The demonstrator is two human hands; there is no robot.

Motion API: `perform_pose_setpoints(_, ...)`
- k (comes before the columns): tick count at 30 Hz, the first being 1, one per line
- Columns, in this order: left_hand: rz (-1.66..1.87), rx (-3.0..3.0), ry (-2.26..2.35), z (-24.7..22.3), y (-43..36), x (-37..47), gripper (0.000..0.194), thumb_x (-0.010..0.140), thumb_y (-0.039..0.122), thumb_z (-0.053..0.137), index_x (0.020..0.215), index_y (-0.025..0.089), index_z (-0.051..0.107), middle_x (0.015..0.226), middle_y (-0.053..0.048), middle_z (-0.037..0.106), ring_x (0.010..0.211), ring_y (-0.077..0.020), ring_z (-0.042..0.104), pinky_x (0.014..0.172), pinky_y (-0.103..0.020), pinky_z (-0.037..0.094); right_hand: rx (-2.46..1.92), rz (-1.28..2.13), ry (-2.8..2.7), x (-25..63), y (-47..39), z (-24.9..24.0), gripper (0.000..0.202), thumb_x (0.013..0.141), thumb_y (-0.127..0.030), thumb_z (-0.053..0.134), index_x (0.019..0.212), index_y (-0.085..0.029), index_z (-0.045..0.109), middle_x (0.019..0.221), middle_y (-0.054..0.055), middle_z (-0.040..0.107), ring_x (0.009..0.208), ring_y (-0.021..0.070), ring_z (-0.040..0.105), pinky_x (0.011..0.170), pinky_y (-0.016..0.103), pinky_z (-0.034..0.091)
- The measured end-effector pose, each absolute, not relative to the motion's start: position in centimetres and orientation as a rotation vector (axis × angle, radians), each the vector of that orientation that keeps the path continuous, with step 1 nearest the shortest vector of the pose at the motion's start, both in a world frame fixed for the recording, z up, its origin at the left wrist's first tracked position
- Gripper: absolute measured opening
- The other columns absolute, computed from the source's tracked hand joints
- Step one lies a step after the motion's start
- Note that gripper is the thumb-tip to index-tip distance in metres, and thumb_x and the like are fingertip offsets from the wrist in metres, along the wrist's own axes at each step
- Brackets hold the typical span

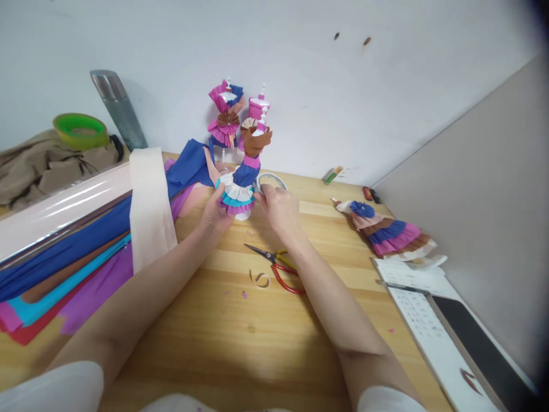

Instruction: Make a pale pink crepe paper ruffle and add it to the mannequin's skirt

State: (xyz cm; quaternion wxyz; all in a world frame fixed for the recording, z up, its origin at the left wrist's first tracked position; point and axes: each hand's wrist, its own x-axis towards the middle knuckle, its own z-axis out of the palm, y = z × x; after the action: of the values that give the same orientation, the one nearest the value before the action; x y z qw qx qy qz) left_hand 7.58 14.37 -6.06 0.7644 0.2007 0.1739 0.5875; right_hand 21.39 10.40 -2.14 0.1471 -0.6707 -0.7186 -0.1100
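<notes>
Upright between my hands stands a small dress form (247, 171) in a ruffled crepe-paper dress, brown at the top, then a pink waist, blue, white, turquoise and purple at the hem. My left hand (217, 209) grips the skirt's left side, thumb on the white and turquoise ruffles. On the skirt's right edge, my right hand (278, 210) has its fingers curled in a pinch at the ruffles. A roll of tape (273, 178) lies just behind that hand. Red and yellow handled scissors (274, 264) rest on the table below, partly under my right forearm.
Crepe-paper sheets and rolls (64, 246) cover the left side. Behind are a dressed form (227, 120), a pink form (258, 106) and a steel flask (119, 109). Right are another paper dress (388, 232), a notebook (412, 315) and a dark tablet-like slab (476, 343). A paper strip (261, 280) curls near the scissors.
</notes>
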Motion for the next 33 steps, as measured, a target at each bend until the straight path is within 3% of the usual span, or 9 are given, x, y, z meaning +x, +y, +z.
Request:
perform_pose_setpoints(4, 1.253, 0.347, 0.424, -6.4, 14.5, 7.5, 0.031, 0.096, 0.023, 0.043, 0.116, 0.015, 0.067, 0.1, -0.007, 0.077, 0.108, -0.0221, 0.068, 0.096, -0.037, 0.052, -1.954, -0.343, -2.038, 21.6, 10.4, -2.2, 0.034, 0.098, -0.037, 0.043, 0.104, -0.014, 0.068, 0.086, 0.015, 0.071, 0.081, 0.0267, 0.064, 0.062, 0.031, 0.035)
perform_pose_setpoints(11, 1.235, 0.296, 0.406, -6.5, 14.2, 7.5, 0.03, 0.1, 0.029, 0.044, 0.114, 0.018, 0.068, 0.103, -0.004, 0.076, 0.114, -0.0194, 0.065, 0.097, -0.034, 0.052, -1.952, -0.366, -2.038, 21.8, 10.4, -2.3, 0.035, 0.099, -0.036, 0.042, 0.103, -0.014, 0.068, 0.084, 0.015, 0.071, 0.08, 0.0261, 0.065, 0.061, 0.03, 0.034)
perform_pose_setpoints(15, 1.247, 0.368, 0.313, -6.6, 14.1, 7.4, 0.04, 0.103, 0.036, 0.034, 0.116, 0.018, 0.067, 0.107, -0.005, 0.075, 0.11, -0.0194, 0.067, 0.098, -0.036, 0.052, -1.946, -0.355, -2.053, 21.9, 10.4, -2.3, 0.035, 0.099, -0.036, 0.042, 0.103, -0.014, 0.068, 0.085, 0.015, 0.071, 0.081, 0.0259, 0.065, 0.063, 0.03, 0.035)
perform_pose_setpoints(22, 1.266, 0.393, 0.36, -7.1, 14.6, 7.3, 0.034, 0.096, 0.01, 0.048, 0.125, 0.019, 0.062, 0.096, -0.002, 0.077, 0.099, -0.0166, 0.071, 0.102, -0.033, 0.049, -1.99, -0.341, -2.023, 21.7, 10.1, -2.2, 0.033, 0.099, -0.039, 0.045, 0.109, -0.016, 0.068, 0.088, 0.015, 0.073, 0.082, 0.0258, 0.066, 0.061, 0.03, 0.034)
perform_pose_setpoints(25, 1.274, 0.382, 0.365, -7.0, 15.1, 7.2, 0.034, 0.097, 0.01, 0.045, 0.125, 0.018, 0.061, 0.095, -0.003, 0.078, 0.094, -0.0158, 0.072, 0.102, -0.033, 0.049, -2.013, -0.341, -2.024, 21.5, 9.6, -1.9, 0.034, 0.099, -0.039, 0.045, 0.113, -0.017, 0.066, 0.089, 0.014, 0.074, 0.081, 0.0258, 0.067, 0.061, 0.03, 0.033)
perform_pose_setpoints(29, 1.231, 0.351, 0.365, -6.8, 15.4, 6.9, 0.038, 0.096, 0.012, 0.048, 0.132, 0.017, 0.058, 0.106, -0.006, 0.076, 0.104, -0.0186, 0.07, 0.104, -0.034, 0.048, -2.039, -0.345, -2.016, 21.0, 8.9, -1.4, 0.036, 0.098, -0.042, 0.045, 0.114, -0.017, 0.066, 0.089, 0.014, 0.075, 0.08, 0.0266, 0.068, 0.059, 0.03, 0.031)
perform_pose_setpoints(33, 1.218, 0.357, 0.394, -6.6, 15.5, 6.7, 0.038, 0.096, 0.01, 0.045, 0.132, 0.014, 0.058, 0.102, -0.007, 0.077, 0.103, -0.019, 0.071, 0.106, -0.035, 0.047, -2.081, -0.319, -2.008, 20.8, 8.8, -1.1, 0.037, 0.098, -0.045, 0.046, 0.113, -0.018, 0.066, 0.088, 0.013, 0.076, 0.077, 0.0272, 0.069, 0.058, 0.031, 0.029)
